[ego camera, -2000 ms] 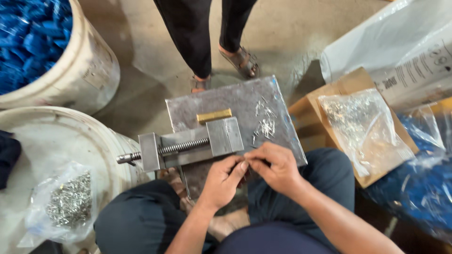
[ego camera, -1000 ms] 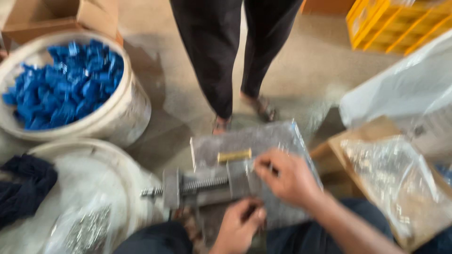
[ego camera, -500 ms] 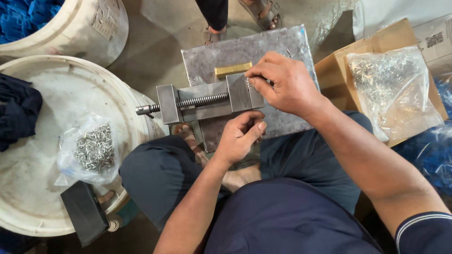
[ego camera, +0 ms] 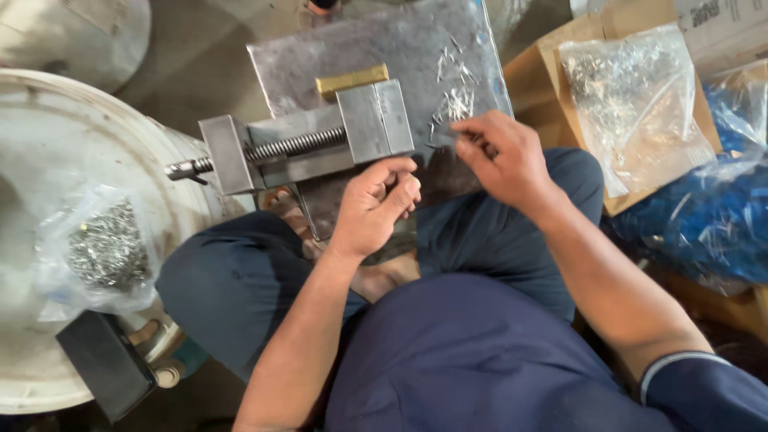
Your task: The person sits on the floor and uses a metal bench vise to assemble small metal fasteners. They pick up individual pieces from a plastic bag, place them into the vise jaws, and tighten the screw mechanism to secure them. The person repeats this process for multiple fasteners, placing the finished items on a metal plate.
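Landmark for all entries: the steel vise [ego camera: 308, 144], resting on a grey metal plate [ego camera: 376, 56] across the seated person's lap.

1. White drum lid [ego camera: 48, 128], left of the vise. It carries a clear bag of small metal pins [ego camera: 100, 252] and, nearer the person, a flat black block [ego camera: 104, 364].

2. Vise proper. The threaded screw [ego camera: 280, 146] runs out to the left through an end block; the sliding jaw block sits at the right end. A short brass bar [ego camera: 352, 80] lies on the plate just behind that block.

3. Left hand [ego camera: 376, 204], just below the vise's right end. Fingers are curled narrow, thumb against fingertips; whether a small part is pinched between them cannot be told.

4. Loose metal pins [ego camera: 456, 100], scattered on the plate right of the vise.

5. Right hand [ego camera: 500, 156], right of the vise and at the near edge of the loose pins. Thumb and forefinger are closed in a fine pinch on what seems to be a single pin. Half a second ago this hand lay against the vise's jaw block; it has since drawn off to the right to the pin scatter, while the left hand has kept its place below the vise. This reads as a fresh pin being picked up.

6. Cardboard box [ego camera: 532, 64], well right of the vise, holding a large clear bag of pins [ego camera: 632, 104].

7. Blue plastic sacking [ego camera: 704, 216], farthest right.
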`<action>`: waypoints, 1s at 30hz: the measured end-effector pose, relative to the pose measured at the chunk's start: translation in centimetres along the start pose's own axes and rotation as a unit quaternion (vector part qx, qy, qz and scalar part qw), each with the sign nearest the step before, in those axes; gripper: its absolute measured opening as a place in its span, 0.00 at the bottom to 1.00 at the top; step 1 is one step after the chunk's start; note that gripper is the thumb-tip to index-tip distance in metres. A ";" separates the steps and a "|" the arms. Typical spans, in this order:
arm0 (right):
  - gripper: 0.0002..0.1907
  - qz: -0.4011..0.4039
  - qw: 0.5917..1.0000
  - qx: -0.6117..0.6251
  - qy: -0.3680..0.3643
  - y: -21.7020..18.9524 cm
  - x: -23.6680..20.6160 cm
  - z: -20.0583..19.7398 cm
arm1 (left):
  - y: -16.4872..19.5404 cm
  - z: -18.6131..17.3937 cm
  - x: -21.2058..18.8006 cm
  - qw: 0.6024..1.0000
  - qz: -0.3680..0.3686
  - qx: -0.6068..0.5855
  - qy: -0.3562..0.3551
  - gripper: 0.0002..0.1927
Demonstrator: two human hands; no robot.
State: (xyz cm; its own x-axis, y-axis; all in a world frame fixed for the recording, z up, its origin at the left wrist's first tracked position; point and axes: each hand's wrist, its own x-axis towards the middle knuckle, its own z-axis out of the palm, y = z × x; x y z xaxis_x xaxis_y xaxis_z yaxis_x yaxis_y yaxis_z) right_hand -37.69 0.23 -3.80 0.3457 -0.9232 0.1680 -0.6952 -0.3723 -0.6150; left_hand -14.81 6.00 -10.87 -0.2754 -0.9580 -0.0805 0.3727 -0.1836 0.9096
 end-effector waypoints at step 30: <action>0.43 -0.178 0.982 -0.049 -0.044 -4.3 4.7 0.8 | 5.3 1.0 -1.6 0.991 0.063 0.117 0.031 0.12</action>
State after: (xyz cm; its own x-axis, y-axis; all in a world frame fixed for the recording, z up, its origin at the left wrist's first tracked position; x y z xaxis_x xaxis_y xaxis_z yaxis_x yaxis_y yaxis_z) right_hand -32.60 -2.43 -1.02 0.6281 -0.7222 0.2898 -0.5763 -0.6819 -0.4504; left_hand -13.32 6.78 -5.48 -0.1822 -0.9830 0.0209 0.1830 -0.0130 0.9830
